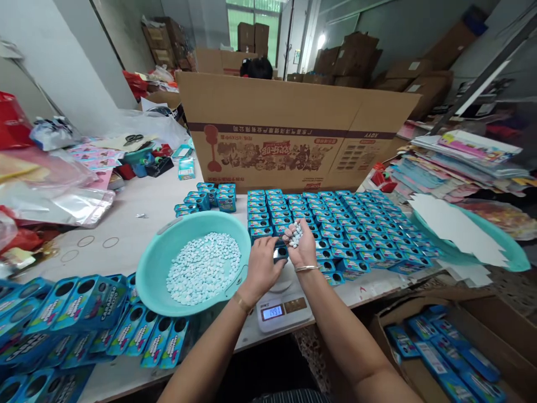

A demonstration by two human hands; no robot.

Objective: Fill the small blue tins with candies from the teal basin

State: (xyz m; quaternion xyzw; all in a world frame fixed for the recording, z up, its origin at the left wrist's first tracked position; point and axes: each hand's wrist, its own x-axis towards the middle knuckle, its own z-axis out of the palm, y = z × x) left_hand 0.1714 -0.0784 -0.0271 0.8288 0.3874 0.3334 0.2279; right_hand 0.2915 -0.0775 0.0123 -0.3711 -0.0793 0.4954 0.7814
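My right hand (pixel 305 246), a thin bangle at its wrist, is turned palm up and cupped round a small heap of pale blue and white candies (pixel 296 234). Just left of it, my left hand (pixel 262 263) curls its fingers and thumb about a small blue box (pixel 280 254) with a dark round window. That box stands over the white digital scale (pixel 283 313), whose lit display seems to read 149.1. Left of my hands, a turquoise basin (pixel 149 274) holds many more such candies. Rows of blue boxes (pixel 335 224) stand behind and to the right.
A large cardboard carton (pixel 293 106) stands upright across the table's back; part of a person's head shows behind it. More blue boxes (pixel 84 302) are stacked at front left. An open carton (pixel 390 313) of blue packs sits at lower right. White card sheets (pixel 457 229) lie over another basin.
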